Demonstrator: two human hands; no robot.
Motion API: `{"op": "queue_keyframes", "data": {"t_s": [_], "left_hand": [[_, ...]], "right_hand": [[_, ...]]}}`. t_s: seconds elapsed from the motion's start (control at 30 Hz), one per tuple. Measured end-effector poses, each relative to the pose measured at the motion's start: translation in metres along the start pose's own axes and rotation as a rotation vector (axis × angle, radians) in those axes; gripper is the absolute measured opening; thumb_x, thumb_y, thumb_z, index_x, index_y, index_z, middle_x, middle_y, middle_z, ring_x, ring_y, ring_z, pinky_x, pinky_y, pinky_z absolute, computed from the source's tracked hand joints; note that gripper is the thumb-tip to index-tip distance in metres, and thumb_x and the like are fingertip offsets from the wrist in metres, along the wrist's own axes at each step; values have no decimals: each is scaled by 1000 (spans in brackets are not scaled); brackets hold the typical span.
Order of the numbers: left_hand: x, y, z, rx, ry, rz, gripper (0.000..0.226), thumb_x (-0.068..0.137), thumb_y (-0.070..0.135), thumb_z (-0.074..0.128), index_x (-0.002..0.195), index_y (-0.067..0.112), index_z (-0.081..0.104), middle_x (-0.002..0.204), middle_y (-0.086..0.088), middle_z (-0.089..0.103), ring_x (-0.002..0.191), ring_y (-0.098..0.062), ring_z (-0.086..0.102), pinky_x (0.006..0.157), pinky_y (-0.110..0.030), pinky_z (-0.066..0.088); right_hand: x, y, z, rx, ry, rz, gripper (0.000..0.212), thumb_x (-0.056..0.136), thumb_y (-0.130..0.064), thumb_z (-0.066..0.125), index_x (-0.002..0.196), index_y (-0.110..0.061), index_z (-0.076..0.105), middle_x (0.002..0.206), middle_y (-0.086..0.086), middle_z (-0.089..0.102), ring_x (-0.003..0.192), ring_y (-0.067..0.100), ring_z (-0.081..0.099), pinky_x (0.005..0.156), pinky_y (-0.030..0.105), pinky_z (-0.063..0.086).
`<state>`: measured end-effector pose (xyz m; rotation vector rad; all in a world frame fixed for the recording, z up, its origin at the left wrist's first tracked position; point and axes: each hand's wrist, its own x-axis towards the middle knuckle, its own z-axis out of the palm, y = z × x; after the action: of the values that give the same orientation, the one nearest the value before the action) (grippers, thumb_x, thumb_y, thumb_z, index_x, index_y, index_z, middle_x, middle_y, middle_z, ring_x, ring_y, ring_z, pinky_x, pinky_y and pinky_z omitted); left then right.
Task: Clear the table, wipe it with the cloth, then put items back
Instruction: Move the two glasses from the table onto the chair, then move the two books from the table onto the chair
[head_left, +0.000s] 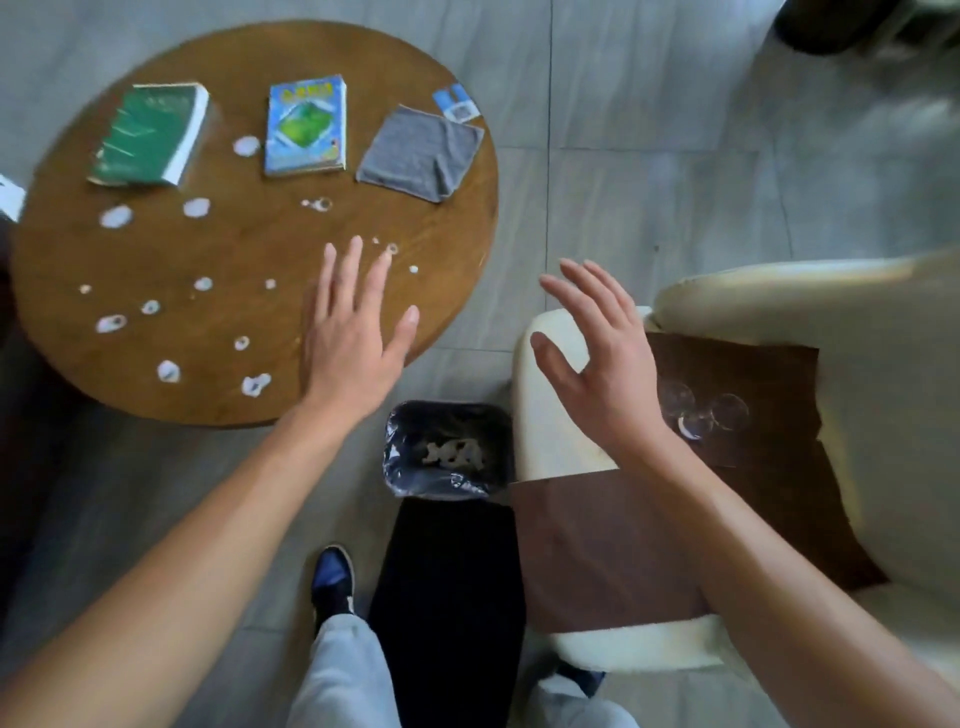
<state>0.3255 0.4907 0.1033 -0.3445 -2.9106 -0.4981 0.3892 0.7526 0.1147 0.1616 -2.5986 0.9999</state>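
Well, clearing is only partway, by the look of it: the green book (150, 134), the blue book (306, 126) and the grey cloth (421, 153) lie along the far side of the round table (249, 228), with a small card (457, 104) at its edge and white spills dotted across the wood. The left hand (353, 332) hovers flat over the near edge, fingers spread, holding nothing; the right hand (597, 353) hangs over the chair (779, 322), fingers apart, empty. Glasses (701, 413) already sit on the seat. Wiping and returning remain.
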Motion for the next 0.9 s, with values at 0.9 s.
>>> {"op": "queue_keyframes", "data": {"t_s": [0.9], "left_hand": [[55, -392, -137, -10, 25, -139, 66, 103, 50, 37, 160, 17, 31, 171, -12, 17, 159, -35, 7, 126, -59, 13]], "right_hand": [[131, -247, 243, -133, -36, 69, 55, 96, -41, 62, 143, -14, 58, 158, 10, 46, 152, 32, 35, 121, 50, 33]]}}
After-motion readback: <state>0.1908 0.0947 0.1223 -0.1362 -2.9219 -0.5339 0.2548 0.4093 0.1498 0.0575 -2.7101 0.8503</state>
